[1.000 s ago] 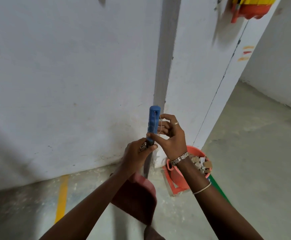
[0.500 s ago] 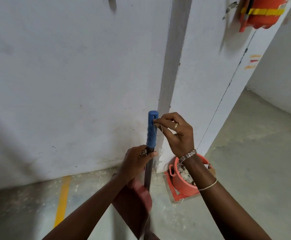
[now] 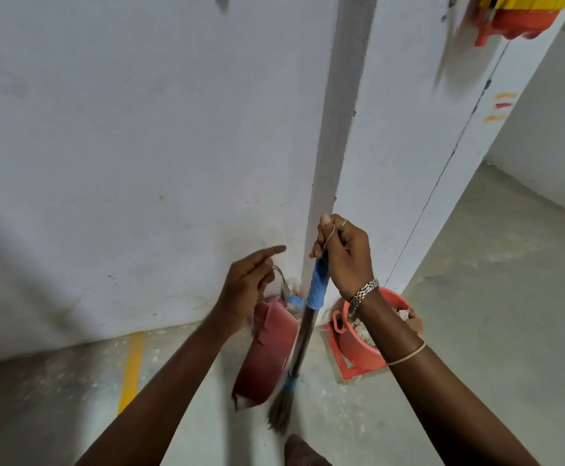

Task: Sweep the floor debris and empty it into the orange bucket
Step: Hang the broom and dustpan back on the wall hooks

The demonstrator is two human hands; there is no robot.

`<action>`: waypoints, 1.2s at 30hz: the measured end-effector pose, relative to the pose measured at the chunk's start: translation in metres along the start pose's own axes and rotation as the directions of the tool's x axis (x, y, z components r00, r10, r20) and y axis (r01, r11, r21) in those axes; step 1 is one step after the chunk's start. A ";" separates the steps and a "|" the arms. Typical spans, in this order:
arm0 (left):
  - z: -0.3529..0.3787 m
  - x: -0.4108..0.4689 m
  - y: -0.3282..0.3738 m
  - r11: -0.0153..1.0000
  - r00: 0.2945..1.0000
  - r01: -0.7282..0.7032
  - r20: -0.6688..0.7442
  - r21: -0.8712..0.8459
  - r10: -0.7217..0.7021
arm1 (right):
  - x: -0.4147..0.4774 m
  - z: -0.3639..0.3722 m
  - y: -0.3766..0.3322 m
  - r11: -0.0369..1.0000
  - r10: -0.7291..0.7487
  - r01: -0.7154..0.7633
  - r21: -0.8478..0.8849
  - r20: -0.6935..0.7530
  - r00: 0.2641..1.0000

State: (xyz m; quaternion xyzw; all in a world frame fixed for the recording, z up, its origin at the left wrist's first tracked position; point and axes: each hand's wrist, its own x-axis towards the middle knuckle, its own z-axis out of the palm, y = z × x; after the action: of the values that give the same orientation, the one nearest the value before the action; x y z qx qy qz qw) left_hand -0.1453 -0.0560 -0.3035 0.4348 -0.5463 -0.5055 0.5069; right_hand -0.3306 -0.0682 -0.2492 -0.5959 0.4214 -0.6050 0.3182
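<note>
Soft, even light, moderately bright, broad grey shadow across lower left of white wall [image 3: 139, 129], motion blur on left hand [image 3: 247, 285], red dustpan [image 3: 269, 354] and red box [image 3: 520, 20] at upper right, wide-angle bending of wall lines toward edges.

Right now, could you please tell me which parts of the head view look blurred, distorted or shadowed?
Head view: motion blur smears the left hand, the red dustpan and the broom bristles; the right hand on the blue grip is sharper; the orange wall fixture top right is streaked; the wide lens bows the column edge; a soft shadow falls across the left wall.
</note>
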 end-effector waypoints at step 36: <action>-0.047 0.041 0.140 0.981 0.989 -0.098 0.126 0.171 0.077 | 0.058 0.037 -0.050 0.972 0.180 -0.226 0.068 0.406 0.896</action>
State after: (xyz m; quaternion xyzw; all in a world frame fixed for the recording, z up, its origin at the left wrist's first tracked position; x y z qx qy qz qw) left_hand -0.0982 -0.0858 -0.1613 0.4228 -0.6366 -0.4574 0.4548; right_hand -0.2929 -0.1028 -0.1806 -0.6399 0.3729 -0.4581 0.4916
